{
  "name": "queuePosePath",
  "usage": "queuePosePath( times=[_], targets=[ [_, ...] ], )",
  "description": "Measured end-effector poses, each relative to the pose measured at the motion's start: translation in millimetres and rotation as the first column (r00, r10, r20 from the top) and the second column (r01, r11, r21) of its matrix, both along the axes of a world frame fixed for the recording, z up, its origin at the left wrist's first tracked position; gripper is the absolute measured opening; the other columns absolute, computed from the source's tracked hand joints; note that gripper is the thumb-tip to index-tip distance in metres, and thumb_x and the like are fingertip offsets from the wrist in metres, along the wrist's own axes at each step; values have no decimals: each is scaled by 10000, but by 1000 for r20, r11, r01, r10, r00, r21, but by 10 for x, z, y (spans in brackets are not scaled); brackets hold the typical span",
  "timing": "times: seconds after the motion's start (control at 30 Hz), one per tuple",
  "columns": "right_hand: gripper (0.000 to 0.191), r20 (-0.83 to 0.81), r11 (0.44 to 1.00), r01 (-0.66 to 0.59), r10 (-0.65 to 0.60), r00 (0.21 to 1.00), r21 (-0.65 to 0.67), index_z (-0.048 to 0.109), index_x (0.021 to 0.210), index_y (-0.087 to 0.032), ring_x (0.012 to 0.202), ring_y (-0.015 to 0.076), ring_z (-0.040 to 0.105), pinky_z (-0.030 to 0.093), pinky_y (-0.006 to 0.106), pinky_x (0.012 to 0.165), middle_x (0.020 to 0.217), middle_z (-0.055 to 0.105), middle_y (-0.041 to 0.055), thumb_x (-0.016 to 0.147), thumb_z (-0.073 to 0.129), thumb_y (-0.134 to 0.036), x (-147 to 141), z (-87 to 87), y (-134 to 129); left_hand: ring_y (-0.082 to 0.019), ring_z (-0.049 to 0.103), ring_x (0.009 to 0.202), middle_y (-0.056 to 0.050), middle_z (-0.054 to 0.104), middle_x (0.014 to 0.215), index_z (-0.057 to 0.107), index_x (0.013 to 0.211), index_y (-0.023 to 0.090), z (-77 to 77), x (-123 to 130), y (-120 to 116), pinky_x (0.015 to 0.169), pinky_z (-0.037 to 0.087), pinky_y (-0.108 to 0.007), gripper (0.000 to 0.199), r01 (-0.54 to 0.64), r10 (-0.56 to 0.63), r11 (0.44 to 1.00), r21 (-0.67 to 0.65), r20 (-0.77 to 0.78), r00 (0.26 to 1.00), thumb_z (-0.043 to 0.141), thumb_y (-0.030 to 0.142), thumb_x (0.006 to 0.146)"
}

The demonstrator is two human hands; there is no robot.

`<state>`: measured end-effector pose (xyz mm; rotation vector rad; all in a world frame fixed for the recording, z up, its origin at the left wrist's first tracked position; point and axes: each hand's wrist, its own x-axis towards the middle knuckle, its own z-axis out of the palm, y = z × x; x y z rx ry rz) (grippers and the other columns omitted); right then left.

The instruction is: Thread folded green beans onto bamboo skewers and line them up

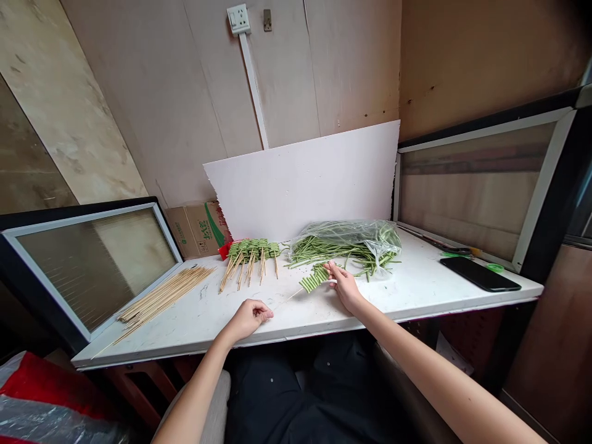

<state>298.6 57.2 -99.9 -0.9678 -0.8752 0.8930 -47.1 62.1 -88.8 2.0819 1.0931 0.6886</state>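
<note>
My left hand is closed, its thumb and finger pinching the lower end of a thin bamboo skewer. Cut green bean pieces sit side by side in a row across the skewer's far part. At the right end of that row is my right hand, its fingers closed around the beans there; the fingertips partly hide what they grip. Just behind lies a clear plastic bag with long green beans spilling from its front. To the left, finished bean skewers are piled with their sticks pointing toward me.
A bundle of bare bamboo skewers lies on the white table at left. A black phone and a green ring of tape lie at right. Behind stand a white board and a cardboard box; framed panels flank the table.
</note>
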Motion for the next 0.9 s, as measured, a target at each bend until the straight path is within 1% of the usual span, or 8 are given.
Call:
queuePosePath(
  times=[0.1,0.2,0.3,0.4,0.5,0.57,0.73,0.9],
  targets=[
    [560,-105,999,-43,39,994,-34,801,1051,-231,823,217,640,449,291,577,1057,767,83,819,708,-732,-6,35,-6,-241,695,761,-133,793,847,802,830,137,-54,-29,68,746,535,-348,384,-64,70,996,-59,105,992,786,514,761],
    [548,-106,999,-25,19,994,-48,798,1039,-225,860,229,644,455,292,607,1046,770,86,832,685,-719,-5,33,4,-240,698,750,-128,796,822,808,770,146,-23,-61,123,723,533,-337,298,-198,208,978,-70,194,959,824,436,700],
    [540,-65,998,16,-19,998,-55,793,1015,-215,895,245,660,462,298,634,1054,776,93,837,661,-707,2,-9,43,-236,712,802,-117,780,781,761,634,157,37,-50,180,704,525,-291,174,-336,370,929,-155,373,851,845,305,669],
    [528,-49,998,27,-30,998,-54,786,1015,-208,904,250,671,467,300,639,1059,777,98,847,642,-687,15,-60,87,-150,650,643,-114,756,791,741,659,132,61,33,271,536,442,-224,156,-385,471,881,-273,456,755,818,251,723],
    [505,-42,998,25,-28,999,-53,782,1016,-204,916,254,673,470,304,637,1066,773,104,854,638,-659,28,-95,115,-43,438,446,-93,715,797,755,835,101,70,184,407,404,267,-185,127,-365,515,853,-373,488,705,765,224,804],
    [480,-40,998,22,-25,999,-58,782,1008,-205,926,257,674,470,306,636,1071,772,105,854,639,-637,32,-102,120,-20,378,427,-77,683,778,742,873,94,88,312,515,389,245,-174,109,-334,524,844,-420,512,680,752,191,821],
    [380,-19,999,-4,3,1000,-51,791,977,-220,955,263,668,469,307,645,1082,772,98,819,683,-548,21,-76,84,-11,377,433,-73,673,772,715,803,90,121,664,775,387,219,-169,101,-337,550,830,-445,548,631,768,169,769],
    [338,22,999,-14,15,1000,-36,800,960,-219,977,265,652,468,317,682,1105,760,104,791,700,-495,5,-47,32,-54,424,446,-42,641,641,684,662,109,74,949,1011,429,278,-203,157,-467,602,798,-381,532,596,782,218,717]
  ],
)
